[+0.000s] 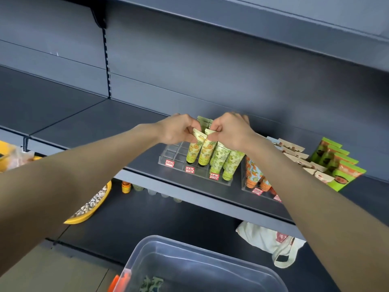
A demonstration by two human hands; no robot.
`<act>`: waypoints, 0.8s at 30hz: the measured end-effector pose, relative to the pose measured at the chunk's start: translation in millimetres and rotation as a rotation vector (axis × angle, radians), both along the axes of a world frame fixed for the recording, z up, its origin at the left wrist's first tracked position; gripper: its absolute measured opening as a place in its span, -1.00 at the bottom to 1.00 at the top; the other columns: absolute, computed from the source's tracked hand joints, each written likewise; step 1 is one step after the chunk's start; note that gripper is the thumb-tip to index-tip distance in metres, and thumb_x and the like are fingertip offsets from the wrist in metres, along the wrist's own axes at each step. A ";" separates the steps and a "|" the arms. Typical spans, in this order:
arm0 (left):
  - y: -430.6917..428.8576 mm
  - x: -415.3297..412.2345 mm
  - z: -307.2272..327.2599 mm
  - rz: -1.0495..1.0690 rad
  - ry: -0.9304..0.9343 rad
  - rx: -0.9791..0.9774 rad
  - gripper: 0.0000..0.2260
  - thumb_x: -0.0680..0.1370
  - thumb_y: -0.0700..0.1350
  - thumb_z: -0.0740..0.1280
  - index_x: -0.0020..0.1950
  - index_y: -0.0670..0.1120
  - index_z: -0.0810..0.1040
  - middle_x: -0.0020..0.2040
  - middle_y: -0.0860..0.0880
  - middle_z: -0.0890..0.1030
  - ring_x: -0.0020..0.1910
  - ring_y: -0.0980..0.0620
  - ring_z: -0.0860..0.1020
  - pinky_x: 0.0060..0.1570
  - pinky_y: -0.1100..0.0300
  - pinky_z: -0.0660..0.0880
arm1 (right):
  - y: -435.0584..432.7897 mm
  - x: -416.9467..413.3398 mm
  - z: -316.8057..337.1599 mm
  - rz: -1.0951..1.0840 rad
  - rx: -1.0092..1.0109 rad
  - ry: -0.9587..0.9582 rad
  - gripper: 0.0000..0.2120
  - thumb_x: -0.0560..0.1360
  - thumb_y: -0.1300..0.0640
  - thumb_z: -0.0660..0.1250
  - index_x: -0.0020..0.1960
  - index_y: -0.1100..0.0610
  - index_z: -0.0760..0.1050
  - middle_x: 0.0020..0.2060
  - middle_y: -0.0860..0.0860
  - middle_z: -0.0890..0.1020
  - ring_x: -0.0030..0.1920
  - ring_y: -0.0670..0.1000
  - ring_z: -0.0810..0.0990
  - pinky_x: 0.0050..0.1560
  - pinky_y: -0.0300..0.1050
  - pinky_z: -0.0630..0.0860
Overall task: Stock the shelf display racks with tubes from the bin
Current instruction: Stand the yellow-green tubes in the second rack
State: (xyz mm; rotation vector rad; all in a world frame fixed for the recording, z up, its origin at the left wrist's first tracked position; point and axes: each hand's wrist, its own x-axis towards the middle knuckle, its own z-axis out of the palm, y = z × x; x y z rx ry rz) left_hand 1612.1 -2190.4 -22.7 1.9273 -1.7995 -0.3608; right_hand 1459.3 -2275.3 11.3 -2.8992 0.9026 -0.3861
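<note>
A clear acrylic display rack (pixel 179 160) stands on the dark shelf, with several green tubes (pixel 219 159) in its right slots. My left hand (pixel 179 129) pinches the crimped top of a yellow-green tube (pixel 193 151) standing in the rack. Beside it, my right hand (pixel 230 131) pinches the top of a second yellow-green tube (pixel 207 151). More green tube tops (pixel 203 121) show behind my hands. The clear plastic bin (pixel 189 268) sits below, with a few tubes at its bottom edge.
A second rack with orange-patterned tubes (pixel 255 175) stands to the right, then beige packets (pixel 294 154) and green boxes (pixel 336 165). A yellow bowl (pixel 94 205), small jars (pixel 125 186) and a white bag (pixel 271 241) lie on the lower shelf.
</note>
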 end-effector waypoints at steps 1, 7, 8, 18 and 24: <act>-0.8 0.3 -0.5 -0.010 -0.004 0.012 -0.91 0.48 -0.13 0.39 -0.03 0.00 0.58 -0.07 -0.10 0.64 -0.04 -0.05 0.58 0.13 0.06 0.47 | -1.2 0.9 -1.8 -0.001 0.002 0.011 -0.84 0.46 0.02 0.41 0.00 0.04 0.63 0.00 0.01 0.63 0.19 0.07 0.44 0.22 -0.03 0.19; -1.1 1.4 -5.4 -0.018 -0.004 0.094 -0.81 0.52 -0.09 0.35 0.12 -0.04 0.56 -0.05 -0.04 0.58 -0.04 -0.01 0.52 -0.03 0.22 0.34 | -5.6 1.6 -11.6 -0.003 -0.007 0.085 -0.82 0.48 -0.04 0.38 0.01 0.00 0.64 -0.04 -0.04 0.56 0.22 0.09 0.33 0.09 -0.02 0.15; -1.1 1.9 -5.8 -0.016 0.001 0.100 -0.79 0.52 -0.09 0.34 0.14 -0.05 0.55 -0.04 -0.04 0.58 -0.04 0.00 0.52 -0.03 0.23 0.33 | -5.8 0.7 -12.4 0.000 -0.015 0.096 -0.84 0.48 -0.03 0.37 -0.01 0.00 0.64 -0.05 -0.05 0.56 0.21 0.08 0.33 0.10 -0.01 0.15; 4.0 1.6 -2.4 -0.018 0.025 0.106 -0.93 0.54 -0.10 0.31 -0.08 0.08 0.48 -0.06 -0.08 0.58 0.00 -0.08 0.53 0.10 0.08 0.43 | -4.2 -0.2 -11.9 0.000 -0.002 0.130 -0.83 0.51 -0.01 0.35 -0.02 0.04 0.65 0.03 0.00 0.54 0.22 0.10 0.31 0.13 0.01 0.17; 6.4 -0.7 -0.5 -0.023 0.023 0.110 -0.92 0.55 -0.11 0.29 -0.08 0.07 0.47 -0.01 -0.12 0.59 0.03 -0.09 0.54 0.14 0.04 0.44 | -2.9 -1.1 -10.8 0.002 0.002 0.143 -0.84 0.52 0.00 0.33 -0.03 0.04 0.64 0.02 0.00 0.56 0.22 0.10 0.31 0.14 0.02 0.18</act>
